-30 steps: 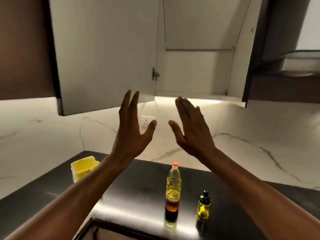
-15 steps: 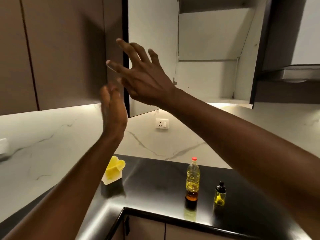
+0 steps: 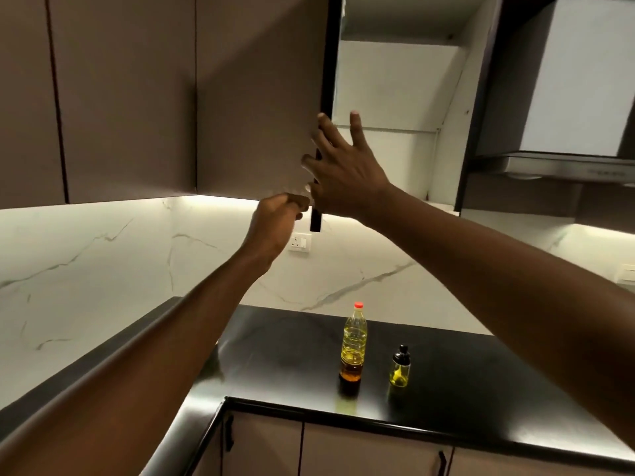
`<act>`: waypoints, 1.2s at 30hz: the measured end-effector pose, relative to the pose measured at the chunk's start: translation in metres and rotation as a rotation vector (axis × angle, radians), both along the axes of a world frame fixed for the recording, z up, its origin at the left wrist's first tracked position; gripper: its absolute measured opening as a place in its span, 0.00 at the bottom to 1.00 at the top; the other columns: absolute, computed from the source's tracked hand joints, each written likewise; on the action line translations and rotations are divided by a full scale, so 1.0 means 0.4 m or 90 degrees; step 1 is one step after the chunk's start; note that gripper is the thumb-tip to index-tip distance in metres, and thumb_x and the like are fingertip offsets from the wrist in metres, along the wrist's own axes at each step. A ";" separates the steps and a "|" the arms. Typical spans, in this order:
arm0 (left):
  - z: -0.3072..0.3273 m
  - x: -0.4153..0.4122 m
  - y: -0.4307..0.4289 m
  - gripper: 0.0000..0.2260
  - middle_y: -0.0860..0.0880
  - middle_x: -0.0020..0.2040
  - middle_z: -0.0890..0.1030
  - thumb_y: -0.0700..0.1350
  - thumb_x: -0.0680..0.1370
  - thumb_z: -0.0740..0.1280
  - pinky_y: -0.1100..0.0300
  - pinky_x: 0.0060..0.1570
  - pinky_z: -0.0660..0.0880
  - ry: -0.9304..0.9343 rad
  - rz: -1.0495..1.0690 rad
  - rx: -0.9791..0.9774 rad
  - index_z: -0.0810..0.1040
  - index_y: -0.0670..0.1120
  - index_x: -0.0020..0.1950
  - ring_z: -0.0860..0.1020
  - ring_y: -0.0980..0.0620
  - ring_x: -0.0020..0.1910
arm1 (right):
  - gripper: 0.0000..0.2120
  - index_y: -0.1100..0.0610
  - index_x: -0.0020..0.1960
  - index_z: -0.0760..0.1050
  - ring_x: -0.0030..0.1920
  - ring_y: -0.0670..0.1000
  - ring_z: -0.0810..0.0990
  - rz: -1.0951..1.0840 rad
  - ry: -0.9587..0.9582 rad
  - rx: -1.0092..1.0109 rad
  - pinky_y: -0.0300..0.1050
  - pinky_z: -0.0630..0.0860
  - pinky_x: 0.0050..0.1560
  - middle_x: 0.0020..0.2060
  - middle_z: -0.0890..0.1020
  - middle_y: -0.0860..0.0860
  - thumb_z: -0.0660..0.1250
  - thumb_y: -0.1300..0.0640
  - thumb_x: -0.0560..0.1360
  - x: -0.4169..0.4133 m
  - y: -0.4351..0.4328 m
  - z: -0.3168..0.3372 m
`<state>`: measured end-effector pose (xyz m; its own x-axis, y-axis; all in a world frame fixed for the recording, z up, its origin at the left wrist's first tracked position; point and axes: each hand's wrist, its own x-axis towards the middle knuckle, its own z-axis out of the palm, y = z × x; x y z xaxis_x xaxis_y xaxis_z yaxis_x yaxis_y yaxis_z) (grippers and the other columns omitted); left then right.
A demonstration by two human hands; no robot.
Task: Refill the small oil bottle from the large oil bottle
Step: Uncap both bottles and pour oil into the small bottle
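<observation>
The large oil bottle (image 3: 354, 341), clear with yellow oil and a red cap, stands upright on the black countertop (image 3: 464, 383). To its right stands the small oil bottle (image 3: 399, 369), with a black top and a little yellow oil. Both my hands are raised far above them at the wall cabinet door (image 3: 324, 63), which I see nearly edge-on. My left hand (image 3: 275, 225) is curled at the door's bottom corner beside its black handle. My right hand (image 3: 343, 173) lies against the door's edge with fingers spread. Neither hand touches a bottle.
The open cabinet interior (image 3: 395, 87) is white. Closed brown wall cabinets (image 3: 120, 97) fill the left. A range hood (image 3: 567, 97) hangs at the right. A wall socket (image 3: 299, 242) sits on the marble backsplash. Base cabinet doors (image 3: 360, 451) run below the counter's front edge.
Both hands rose from mid-air to the cabinet door, and the door swung from wide open to nearly edge-on. My view shifted left and up. The bottles stayed put.
</observation>
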<state>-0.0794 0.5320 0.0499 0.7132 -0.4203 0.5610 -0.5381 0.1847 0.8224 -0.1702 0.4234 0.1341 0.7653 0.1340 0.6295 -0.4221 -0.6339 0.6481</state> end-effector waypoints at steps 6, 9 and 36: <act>-0.017 -0.040 -0.121 0.13 0.50 0.61 0.84 0.43 0.81 0.71 0.61 0.58 0.76 -0.140 -0.031 0.091 0.83 0.46 0.66 0.81 0.52 0.60 | 0.31 0.55 0.78 0.69 0.84 0.66 0.54 -0.115 -0.018 -0.016 0.76 0.45 0.79 0.81 0.63 0.62 0.67 0.42 0.79 -0.144 -0.162 -0.063; -0.009 -0.029 -0.201 0.14 0.50 0.63 0.81 0.43 0.80 0.73 0.68 0.53 0.72 -0.239 -0.026 0.127 0.81 0.46 0.66 0.78 0.53 0.61 | 0.27 0.56 0.73 0.74 0.84 0.67 0.52 -0.185 -0.013 -0.023 0.77 0.44 0.80 0.81 0.63 0.63 0.67 0.44 0.78 -0.192 -0.266 -0.091; -0.033 0.325 -1.169 0.38 0.39 0.82 0.57 0.54 0.78 0.72 0.44 0.71 0.68 -0.572 0.256 0.464 0.59 0.43 0.81 0.65 0.36 0.75 | 0.45 0.59 0.86 0.41 0.85 0.63 0.39 -0.122 -0.118 0.398 0.70 0.48 0.81 0.86 0.42 0.59 0.67 0.48 0.82 0.058 -1.359 -0.279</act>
